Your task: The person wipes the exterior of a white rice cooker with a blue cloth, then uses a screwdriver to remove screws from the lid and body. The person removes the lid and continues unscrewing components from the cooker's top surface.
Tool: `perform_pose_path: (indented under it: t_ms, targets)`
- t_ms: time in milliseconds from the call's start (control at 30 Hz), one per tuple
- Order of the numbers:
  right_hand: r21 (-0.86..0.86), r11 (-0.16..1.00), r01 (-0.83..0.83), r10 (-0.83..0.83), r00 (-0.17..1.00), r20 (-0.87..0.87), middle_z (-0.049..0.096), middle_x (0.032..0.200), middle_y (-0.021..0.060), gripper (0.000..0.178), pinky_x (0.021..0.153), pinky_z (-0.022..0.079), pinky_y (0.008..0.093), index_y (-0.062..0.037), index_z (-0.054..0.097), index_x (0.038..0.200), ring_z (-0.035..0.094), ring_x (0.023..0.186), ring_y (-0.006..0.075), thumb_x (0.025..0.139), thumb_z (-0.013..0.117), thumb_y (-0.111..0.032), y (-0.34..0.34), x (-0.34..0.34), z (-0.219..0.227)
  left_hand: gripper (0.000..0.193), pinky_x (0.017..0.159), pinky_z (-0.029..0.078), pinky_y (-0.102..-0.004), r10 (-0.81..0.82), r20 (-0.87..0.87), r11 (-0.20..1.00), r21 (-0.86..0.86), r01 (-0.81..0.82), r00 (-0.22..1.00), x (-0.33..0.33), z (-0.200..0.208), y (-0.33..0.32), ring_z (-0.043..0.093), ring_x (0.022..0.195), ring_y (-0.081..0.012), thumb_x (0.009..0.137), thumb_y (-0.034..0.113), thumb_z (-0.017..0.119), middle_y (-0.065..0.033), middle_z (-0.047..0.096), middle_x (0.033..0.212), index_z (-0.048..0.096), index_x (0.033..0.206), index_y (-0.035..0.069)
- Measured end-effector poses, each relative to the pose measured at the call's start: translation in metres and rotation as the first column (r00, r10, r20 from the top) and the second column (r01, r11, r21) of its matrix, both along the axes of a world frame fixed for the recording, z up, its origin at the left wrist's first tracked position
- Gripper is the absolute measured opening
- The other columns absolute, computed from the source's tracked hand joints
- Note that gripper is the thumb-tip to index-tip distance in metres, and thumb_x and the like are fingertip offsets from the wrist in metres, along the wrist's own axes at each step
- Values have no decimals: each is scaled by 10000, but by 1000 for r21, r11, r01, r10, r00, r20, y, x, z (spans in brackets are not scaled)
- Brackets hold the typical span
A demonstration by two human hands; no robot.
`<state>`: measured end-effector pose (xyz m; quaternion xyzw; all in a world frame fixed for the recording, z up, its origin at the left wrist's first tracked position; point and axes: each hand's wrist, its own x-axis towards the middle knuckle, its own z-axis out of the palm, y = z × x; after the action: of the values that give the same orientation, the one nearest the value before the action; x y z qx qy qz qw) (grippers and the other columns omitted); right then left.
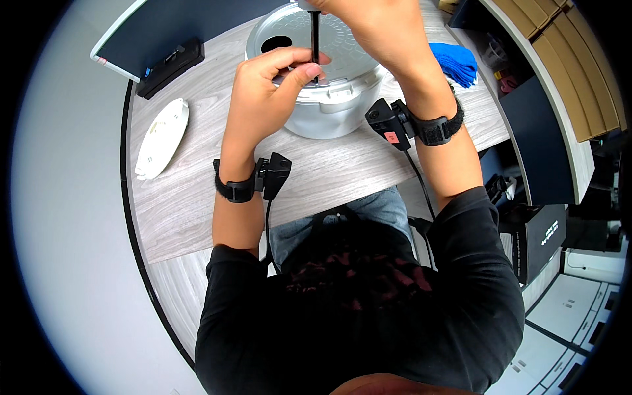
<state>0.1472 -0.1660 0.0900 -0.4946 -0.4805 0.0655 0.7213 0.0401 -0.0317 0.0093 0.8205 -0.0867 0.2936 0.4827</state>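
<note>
A white round appliance (326, 118), like a rice cooker, stands on the table in front of me with a silvery patterned lid (345, 49) on top. A black hole shows in the lid at its left. My right hand (382, 29) is closed round the handle of a screwdriver (315, 33), partly cut off by the top edge. Its dark shaft points straight down to the lid's near rim. My left hand (263, 95) pinches the shaft near its tip between thumb and fingers. Those fingers hide where the tip meets the rim.
An oval white cover-like piece (163, 138) lies at the table's left. Behind it, a long black case (172, 68) sits by a dark panel. A folded blue cloth (454, 64) lies right of the appliance, near a shelf with cardboard boxes (569, 79).
</note>
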Motion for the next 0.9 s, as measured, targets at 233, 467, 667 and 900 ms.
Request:
perform_pose_path:
  t_ms: [233,467,667,900]
  targets:
    - [14,934,-356,356,934,-11,709,1011,100,236,775,542,229,26,598,1145,664,901,107,960,674,-97,3,29,-12,168,653,494,-223,-17,-22,1000,-18,17,1000,0,-1,1,666,751,-92,940,155,691,-43,740,822,762,1032,35]
    - [129,824,-552,560,828,-37,684,1149,203,330,909,559,339,36,469,1277,685,1017,198,1016,592,-125,4,36,-22,175,646,496,-221,-17,5,996,-88,17,1000,1,0,-9,676,751,-91,933,171,705,-53,744,808,753,1018,25]
    - [90,925,-369,376,924,-71,676,1120,153,283,865,560,295,-4,477,1199,668,986,161,993,638,-111,8,25,-37,116,615,487,-225,51,70,996,-83,-45,996,7,-6,-10,673,677,-88,879,127,758,-47,735,740,737,909,17]
    - [60,989,-138,142,986,-81,689,1011,62,235,799,562,238,-6,575,1118,667,891,98,929,709,-46,3,4,-30,158,603,454,-215,136,69,990,-41,-133,988,4,-2,-13,639,655,-75,827,147,814,-25,723,708,704,819,35]
